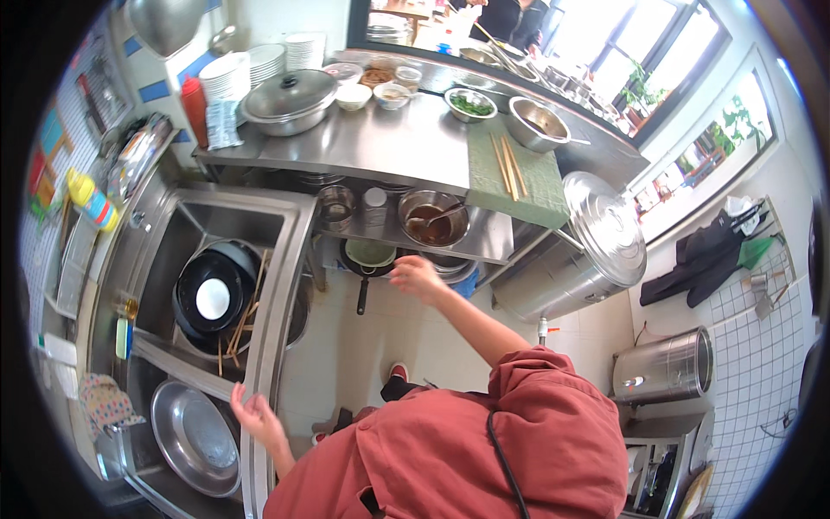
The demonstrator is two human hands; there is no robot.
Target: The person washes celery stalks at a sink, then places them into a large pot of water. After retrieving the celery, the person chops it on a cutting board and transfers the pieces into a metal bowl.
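My left hand is raised beside the front edge of the double steel sink, fingers apart and nothing in it. My right hand reaches forward over the floor, loosely curled and holding nothing that I can see. Just beyond it, on the lower shelf, stands a steel pot of brown liquid with a ladle in it. Black bowls, a small white bowl and several wooden chopsticks lie in one sink basin. A wide steel basin fills much of the other.
The steel counter carries a lidded pan, stacked plates, a bowl of chopped greens and a green cloth. A large lidded steel barrel stands right. Below the shelf, a black pan's handle sticks out.
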